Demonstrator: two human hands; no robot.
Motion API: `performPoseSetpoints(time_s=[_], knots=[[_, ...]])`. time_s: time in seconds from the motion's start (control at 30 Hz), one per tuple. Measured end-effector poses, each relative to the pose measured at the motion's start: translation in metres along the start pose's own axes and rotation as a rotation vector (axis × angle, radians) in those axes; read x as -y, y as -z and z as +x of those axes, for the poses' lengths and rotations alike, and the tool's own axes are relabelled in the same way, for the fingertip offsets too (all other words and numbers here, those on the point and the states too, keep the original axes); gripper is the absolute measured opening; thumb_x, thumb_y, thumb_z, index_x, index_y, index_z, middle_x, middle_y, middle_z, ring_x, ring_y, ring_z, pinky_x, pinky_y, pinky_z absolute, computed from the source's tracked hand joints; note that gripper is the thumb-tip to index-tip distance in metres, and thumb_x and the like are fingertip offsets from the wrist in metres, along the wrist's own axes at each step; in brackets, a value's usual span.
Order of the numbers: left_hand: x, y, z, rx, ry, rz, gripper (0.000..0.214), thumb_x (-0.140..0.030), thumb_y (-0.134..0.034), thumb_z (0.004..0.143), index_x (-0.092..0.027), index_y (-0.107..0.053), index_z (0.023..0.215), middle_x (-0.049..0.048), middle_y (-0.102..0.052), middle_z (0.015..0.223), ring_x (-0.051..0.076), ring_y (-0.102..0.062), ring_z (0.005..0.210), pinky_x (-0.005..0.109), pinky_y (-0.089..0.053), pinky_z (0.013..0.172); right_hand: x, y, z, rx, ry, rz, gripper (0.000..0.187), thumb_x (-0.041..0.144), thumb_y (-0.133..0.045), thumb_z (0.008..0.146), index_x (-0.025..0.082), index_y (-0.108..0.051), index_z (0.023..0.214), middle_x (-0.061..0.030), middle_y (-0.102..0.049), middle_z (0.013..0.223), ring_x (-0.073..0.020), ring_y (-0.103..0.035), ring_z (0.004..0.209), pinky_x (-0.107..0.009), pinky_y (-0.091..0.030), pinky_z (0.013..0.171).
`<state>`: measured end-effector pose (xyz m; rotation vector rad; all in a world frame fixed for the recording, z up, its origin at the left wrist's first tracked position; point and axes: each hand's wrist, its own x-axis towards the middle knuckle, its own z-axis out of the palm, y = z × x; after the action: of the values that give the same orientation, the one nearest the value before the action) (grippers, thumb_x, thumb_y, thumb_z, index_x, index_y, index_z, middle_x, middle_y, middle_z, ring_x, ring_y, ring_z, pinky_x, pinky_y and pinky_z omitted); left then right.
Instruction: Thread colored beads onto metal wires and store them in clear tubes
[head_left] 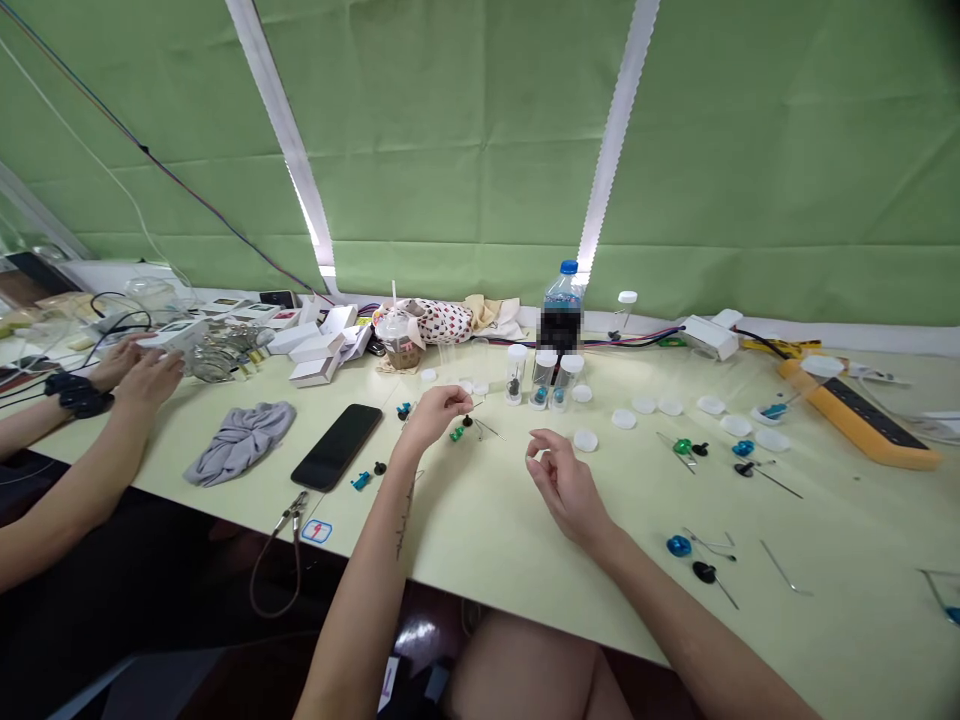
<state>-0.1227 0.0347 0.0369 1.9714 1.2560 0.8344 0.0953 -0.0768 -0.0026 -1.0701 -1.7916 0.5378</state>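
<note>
Pale-green tabletop (480,520) is filling most of the view rn, and the left hand (437,410) is hovering low over it w/ thumb and fingers pinched narrow. It's looking like it's gripping a thin wire pin (475,404) whose tip is poking out to the right of the fingertips, tho it's tiny so not 100% sure. A green-knobbed pin (456,433) and a black-knobbed pin (467,421) are lying flat just beside those fingertips, on the side toward the person. Their wire shafts are running off to the right and a bit toward the near edge, so the long axis is pointing roughly at the right hand (561,478). That hand is sitting apart from them, further right and closer to the body, w/ thumb and index tips meeting and the other fingers curling loosely. Can't tell if anything's actually between them. So the left hand is way nearer to both knobbed pins, practically on top of them. Behind the hands, three clear vials (544,378) are standing upright, w/ white caps (585,440) lying scattered to their right. A black phone (337,445) is lying left of the left forearm. At the far left a co-worker's hands (146,375) are working near some white boxes (315,350), well apart from all this.
</note>
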Motion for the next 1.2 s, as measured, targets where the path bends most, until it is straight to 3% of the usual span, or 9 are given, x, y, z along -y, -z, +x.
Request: performPoseSetpoints(time_s=[0.1, 0.2, 0.4, 0.67, 0.73, 0.83, 0.9, 1.03, 1.2], knots=[[-0.013, -0.009, -0.003, 0.142, -0.058, -0.302, 0.016, -0.028, -0.056, 0.074, -0.014, -0.060, 0.080, 0.0019, -0.059, 0.071, 0.012, -0.054, 0.069, 0.025, -0.042, 0.069, 0.000, -0.008, 0.003, 0.047, -0.209, 0.282, 0.030, 0.036, -0.040, 0.092, 0.025, -0.038, 0.120, 0.0006, -0.053, 0.080, -0.0094, -0.043, 0.050, -0.025, -0.038, 0.048], [-0.022, -0.024, -0.007, 0.373, -0.049, -0.313, 0.016, -0.026, -0.059, 0.070, -0.013, -0.063, 0.077, 0.0024, -0.059, 0.068, 0.011, -0.052, 0.065, 0.024, -0.042, 0.064, -0.003, -0.014, 0.006, 0.025, -0.327, 0.520, 0.040, 0.039, -0.051, 0.086, 0.025, -0.038, 0.121, 0.0025, -0.052, 0.077, -0.0091, -0.043, 0.050, -0.023, -0.034, 0.044], [-0.025, -0.046, -0.009, 0.427, -0.044, -0.309, 0.018, -0.028, -0.062, 0.070, -0.012, -0.066, 0.076, 0.0025, -0.061, 0.064, 0.010, -0.051, 0.059, 0.023, -0.041, 0.059, -0.008, -0.012, 0.009, -0.169, -0.345, 0.644, 0.022, 0.038, -0.060, 0.081, 0.020, -0.050, 0.090, 0.0011, -0.055, 0.070, -0.0105, -0.048, 0.057, -0.022, -0.033, 0.047], [-0.035, -0.051, -0.012, 0.422, -0.031, -0.416, 0.025, -0.033, -0.068, 0.067, -0.010, -0.068, 0.077, 0.0048, -0.063, 0.065, 0.010, -0.053, 0.059, 0.024, -0.044, 0.060, -0.008, -0.011, 0.009, -0.165, -0.426, 0.600, 0.028, 0.046, -0.060, 0.077, 0.021, -0.049, 0.081, 0.0048, -0.049, 0.060, -0.0089, -0.041, 0.049, -0.021, -0.029, 0.044], [-0.031, -0.041, -0.009, 0.365, -0.015, -0.400, 0.026, -0.035, -0.066, 0.070, -0.010, -0.067, 0.076, 0.0064, -0.066, 0.070, 0.011, -0.056, 0.061, 0.026, -0.046, 0.064, -0.010, -0.011, 0.008, -0.165, -0.412, 0.563, 0.026, 0.046, -0.058, 0.079, 0.021, -0.049, 0.078, 0.0057, -0.045, 0.056, -0.0090, -0.040, 0.048, -0.021, -0.029, 0.045], [-0.018, -0.019, -0.004, -0.069, 0.041, -0.247, 0.026, -0.037, -0.060, 0.075, -0.013, -0.065, 0.078, 0.0056, -0.066, 0.072, 0.012, -0.056, 0.063, 0.025, -0.046, 0.063, -0.012, -0.012, 0.007, -0.127, -0.414, 0.519, 0.029, 0.048, -0.054, 0.082, 0.020, -0.051, 0.075, 0.0054, -0.043, 0.054, -0.0090, -0.039, 0.048, -0.021, -0.028, 0.044], [-0.007, -0.008, -0.001, -0.239, 0.107, -0.023, 0.020, -0.034, -0.063, 0.073, -0.014, -0.065, 0.077, 0.0050, -0.066, 0.072, 0.014, -0.058, 0.067, 0.025, -0.044, 0.064, -0.013, -0.013, 0.006, -0.091, -0.421, 0.489, 0.033, 0.051, -0.052, 0.083, 0.020, -0.052, 0.073, 0.0047, -0.044, 0.052, -0.0090, -0.039, 0.047, -0.021, -0.027, 0.043], [0.007, -0.002, -0.002, -0.183, 0.229, 0.311, 0.016, -0.033, -0.065, 0.071, -0.016, -0.067, 0.071, 0.0055, -0.067, 0.073, 0.017, -0.059, 0.071, 0.027, -0.042, 0.065, -0.015, -0.016, 0.006, -0.051, -0.429, 0.471, 0.038, 0.054, -0.047, 0.084, 0.019, -0.054, 0.071, 0.0021, -0.050, 0.055, -0.0092, -0.043, 0.047, -0.021, -0.029, 0.042], [0.017, -0.013, 0.001, -0.161, 0.134, 0.479, 0.015, -0.013, -0.053, 0.077, -0.016, -0.065, 0.085, 0.0062, -0.067, 0.082, 0.018, -0.059, 0.082, 0.027, -0.041, 0.071, -0.017, -0.017, 0.006, -0.048, -0.432, 0.484, 0.034, 0.051, -0.051, 0.082, 0.018, -0.055, 0.077, -0.0021, -0.062, 0.073, -0.0079, -0.045, 0.048, -0.021, -0.031, 0.042]])
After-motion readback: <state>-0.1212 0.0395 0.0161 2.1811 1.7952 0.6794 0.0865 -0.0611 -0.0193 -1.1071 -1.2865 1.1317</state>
